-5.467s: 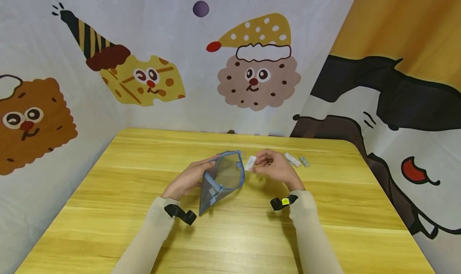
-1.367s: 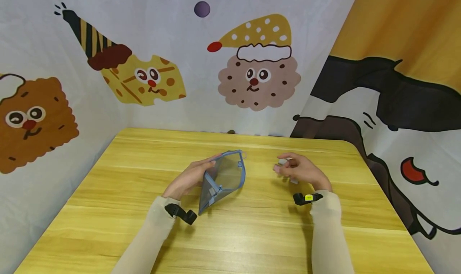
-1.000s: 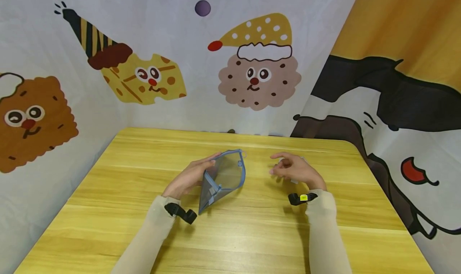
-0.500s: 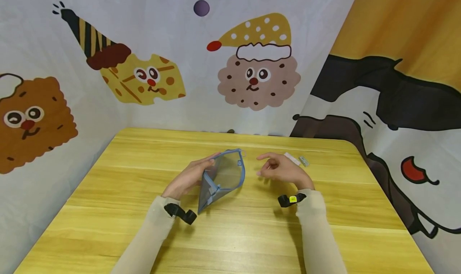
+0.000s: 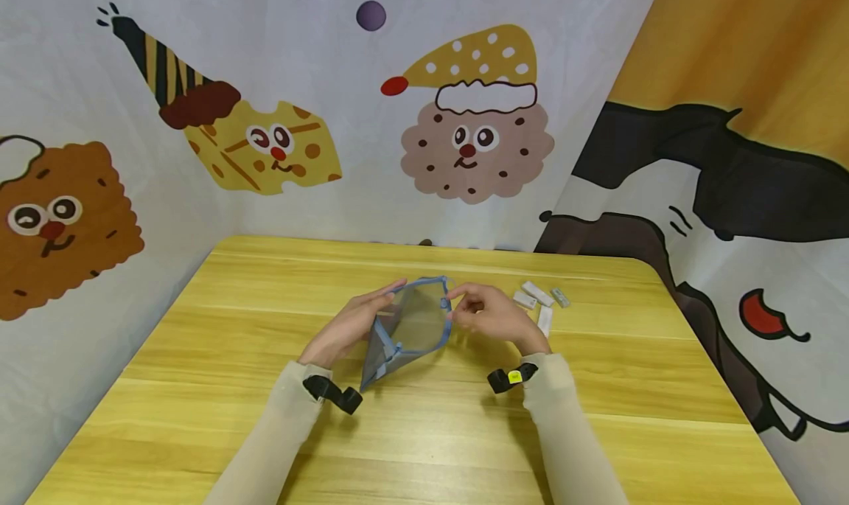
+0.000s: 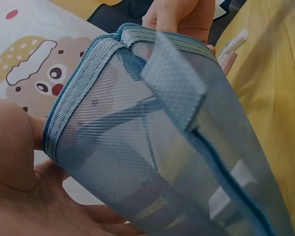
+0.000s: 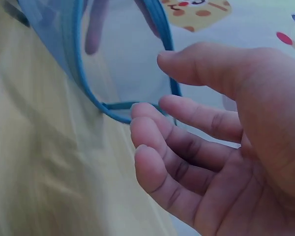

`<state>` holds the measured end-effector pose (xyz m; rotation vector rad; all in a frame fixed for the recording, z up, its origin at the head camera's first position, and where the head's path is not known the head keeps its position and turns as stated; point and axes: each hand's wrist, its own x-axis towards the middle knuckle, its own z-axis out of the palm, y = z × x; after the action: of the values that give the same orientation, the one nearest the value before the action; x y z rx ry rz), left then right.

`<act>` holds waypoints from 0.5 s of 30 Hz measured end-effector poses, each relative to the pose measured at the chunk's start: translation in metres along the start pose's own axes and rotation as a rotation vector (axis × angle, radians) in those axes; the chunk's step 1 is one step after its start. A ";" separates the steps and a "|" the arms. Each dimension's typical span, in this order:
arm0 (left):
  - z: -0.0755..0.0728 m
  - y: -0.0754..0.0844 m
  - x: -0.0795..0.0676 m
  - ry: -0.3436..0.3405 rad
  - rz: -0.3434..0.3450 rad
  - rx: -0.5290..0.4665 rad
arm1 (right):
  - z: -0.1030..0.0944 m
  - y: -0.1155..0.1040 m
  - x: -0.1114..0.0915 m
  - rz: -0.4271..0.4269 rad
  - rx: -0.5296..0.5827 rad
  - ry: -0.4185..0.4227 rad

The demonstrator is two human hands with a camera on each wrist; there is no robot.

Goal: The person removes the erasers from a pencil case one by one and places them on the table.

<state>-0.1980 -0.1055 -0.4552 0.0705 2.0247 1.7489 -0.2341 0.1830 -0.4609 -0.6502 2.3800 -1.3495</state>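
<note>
A grey-blue mesh zipper pouch (image 5: 424, 317) stands tilted above the table with its mouth gaping toward the right. My left hand (image 5: 348, 328) grips its left side, thumb on the rim and fingers behind. At the right edge of the mouth is my right hand (image 5: 494, 313), its thumb and index finger apart. The right wrist view shows nothing between these fingertips, with the blue rim (image 7: 78, 54) close by; contact is unclear. Through the mesh in the left wrist view appears a white block (image 6: 231, 191), seemingly inside the pouch.
Several small white blocks, one of them a white block (image 5: 537, 293), lie on the wooden table (image 5: 424, 446) right of the right hand. A small greenish block (image 5: 560, 297) lies beside them. A cartoon-printed cloth (image 5: 298, 63) hangs behind the table.
My right hand has moved left from beside the blocks to the pouch's mouth, uncovering them. The white block it held 5.5 seconds ago is out of its fingers. My left hand keeps its grip.
</note>
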 end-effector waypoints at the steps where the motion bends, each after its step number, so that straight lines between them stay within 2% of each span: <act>1: 0.000 0.000 0.000 -0.005 0.003 -0.001 | 0.002 -0.001 0.000 -0.002 0.002 -0.006; 8: 0.000 -0.001 0.001 0.002 -0.001 0.014 | 0.015 -0.004 0.005 0.009 0.017 -0.038; 15: -0.001 0.002 -0.001 -0.040 0.010 0.002 | 0.023 -0.005 0.008 0.001 -0.026 -0.038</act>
<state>-0.1975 -0.1061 -0.4533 0.1152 2.0013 1.7380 -0.2283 0.1595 -0.4685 -0.6760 2.3715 -1.2966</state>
